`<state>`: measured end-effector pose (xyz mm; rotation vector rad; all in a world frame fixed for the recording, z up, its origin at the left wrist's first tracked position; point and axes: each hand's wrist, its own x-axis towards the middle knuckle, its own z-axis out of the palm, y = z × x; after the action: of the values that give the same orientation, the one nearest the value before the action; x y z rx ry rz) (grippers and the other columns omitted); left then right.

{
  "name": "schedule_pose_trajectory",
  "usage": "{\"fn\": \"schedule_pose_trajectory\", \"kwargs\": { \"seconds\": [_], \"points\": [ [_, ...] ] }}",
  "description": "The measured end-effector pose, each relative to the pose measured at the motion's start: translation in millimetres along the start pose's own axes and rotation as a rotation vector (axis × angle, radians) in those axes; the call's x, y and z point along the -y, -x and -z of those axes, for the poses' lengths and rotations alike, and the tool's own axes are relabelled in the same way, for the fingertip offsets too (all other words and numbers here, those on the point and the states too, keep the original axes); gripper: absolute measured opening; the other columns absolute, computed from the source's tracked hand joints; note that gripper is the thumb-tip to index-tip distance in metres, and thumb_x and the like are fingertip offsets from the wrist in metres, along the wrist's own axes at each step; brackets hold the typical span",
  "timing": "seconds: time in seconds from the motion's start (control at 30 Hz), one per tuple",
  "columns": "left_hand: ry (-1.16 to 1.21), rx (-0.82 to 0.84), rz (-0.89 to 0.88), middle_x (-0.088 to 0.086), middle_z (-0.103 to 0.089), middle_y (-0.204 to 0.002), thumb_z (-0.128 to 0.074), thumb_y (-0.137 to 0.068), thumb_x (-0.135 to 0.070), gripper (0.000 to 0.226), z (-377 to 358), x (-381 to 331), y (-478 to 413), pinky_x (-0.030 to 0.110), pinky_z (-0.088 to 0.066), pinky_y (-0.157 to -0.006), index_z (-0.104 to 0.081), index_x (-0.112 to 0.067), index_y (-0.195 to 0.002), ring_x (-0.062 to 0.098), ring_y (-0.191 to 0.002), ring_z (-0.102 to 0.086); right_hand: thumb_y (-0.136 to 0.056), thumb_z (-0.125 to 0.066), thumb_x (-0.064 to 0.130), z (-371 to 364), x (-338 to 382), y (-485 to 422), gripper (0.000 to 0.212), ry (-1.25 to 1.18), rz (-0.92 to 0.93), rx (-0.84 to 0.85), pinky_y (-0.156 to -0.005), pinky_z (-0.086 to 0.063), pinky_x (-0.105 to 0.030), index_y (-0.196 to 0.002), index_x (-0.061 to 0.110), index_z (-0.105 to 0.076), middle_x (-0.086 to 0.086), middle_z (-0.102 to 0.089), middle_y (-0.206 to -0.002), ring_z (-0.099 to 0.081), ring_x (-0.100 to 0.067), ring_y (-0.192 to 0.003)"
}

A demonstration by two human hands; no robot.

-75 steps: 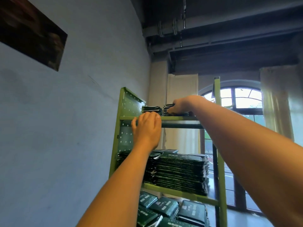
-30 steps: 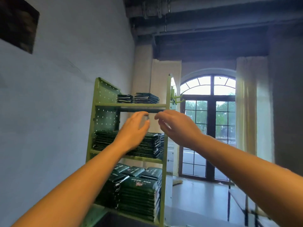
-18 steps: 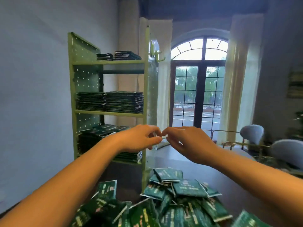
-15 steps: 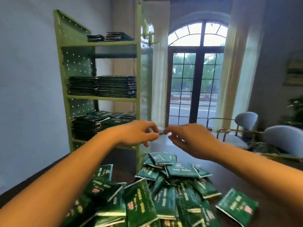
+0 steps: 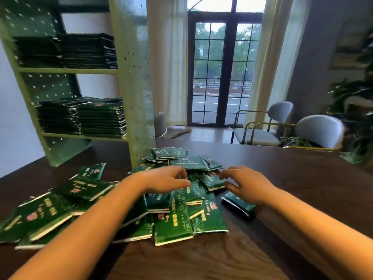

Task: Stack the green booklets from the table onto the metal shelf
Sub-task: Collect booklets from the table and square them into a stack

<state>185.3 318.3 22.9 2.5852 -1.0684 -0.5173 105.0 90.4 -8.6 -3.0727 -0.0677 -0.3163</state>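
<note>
A loose heap of green booklets (image 5: pixel 181 217) covers the dark wooden table (image 5: pixel 292 178) in front of me. My left hand (image 5: pixel 167 179) hovers over the middle of the heap, fingers loosely curled and holding nothing. My right hand (image 5: pixel 245 183) is just to its right, fingers spread and bent above the booklets, also without anything in it. One dark booklet (image 5: pixel 238 203) lies apart under my right wrist. The green metal shelf (image 5: pixel 133 77) stands at the back left of the table, with stacks of booklets (image 5: pixel 101 120) on its boards.
Two grey chairs (image 5: pixel 319 132) stand beyond the table's far right edge, with a leafy plant (image 5: pixel 355 98) behind them. A glazed door (image 5: pixel 220 69) with pale curtains is straight ahead. The right half of the table is bare wood.
My view dropped from the shelf's top board down to the table. Both hands left the shelf, came together in the air, then lowered onto the heap and drew apart.
</note>
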Motion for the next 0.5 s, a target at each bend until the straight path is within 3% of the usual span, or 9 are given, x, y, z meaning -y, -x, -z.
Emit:
{"fn": "schedule_pose_trajectory", "kwargs": {
  "seconds": [0.1, 0.23, 0.4, 0.5],
  "points": [
    [-0.028, -0.074, 0.047, 0.006, -0.041, -0.144, -0.045, -0.098, -0.043, 0.053, -31.0, -7.4, -23.4, 0.033, -0.037, -0.107, -0.036, -0.014, -0.142, 0.019, -0.125, -0.046, -0.097, -0.043, 0.038, -17.7, -23.6, 7.7, 0.038, 0.006, -0.131, 0.083, -0.095, -0.042, -0.036, -0.133, 0.026, -0.046, -0.002, -0.048, -0.136, -0.048, -0.026, -0.12],
    [-0.11, -0.233, 0.111, 0.006, -0.042, -0.141, -0.043, -0.096, -0.05, 0.055, -63.4, -13.4, -53.1, 0.04, -0.034, -0.107, -0.037, -0.018, -0.14, 0.023, -0.128, -0.042, -0.094, -0.048, 0.045, -31.5, -47.9, 15.6, 0.06, -0.106, -0.298, 0.177, -0.104, -0.038, -0.042, -0.147, 0.025, -0.026, -0.007, -0.031, -0.151, -0.04, -0.029, -0.131],
    [-0.077, -0.377, 0.106, -0.001, -0.056, -0.117, -0.043, -0.095, -0.05, 0.031, -80.4, -29.6, -82.5, 0.037, -0.037, -0.094, -0.052, -0.023, -0.11, 0.021, -0.112, -0.045, -0.089, -0.053, 0.053, -42.0, -64.5, 22.0, 0.075, -0.234, -0.359, 0.154, -0.1, -0.04, -0.038, -0.15, 0.023, -0.019, -0.01, -0.045, -0.141, -0.043, -0.029, -0.126],
    [-0.047, -0.416, 0.083, -0.003, -0.062, -0.104, -0.045, -0.094, -0.046, 0.023, -87.2, -36.5, -91.3, 0.036, -0.036, -0.089, -0.051, -0.025, -0.101, 0.021, -0.104, -0.05, -0.085, -0.056, 0.057, -45.7, -68.1, 25.0, 0.079, -0.268, -0.363, 0.091, -0.106, -0.035, -0.042, -0.149, 0.025, -0.021, -0.006, -0.041, -0.145, -0.036, -0.027, -0.132]
  ]
}}
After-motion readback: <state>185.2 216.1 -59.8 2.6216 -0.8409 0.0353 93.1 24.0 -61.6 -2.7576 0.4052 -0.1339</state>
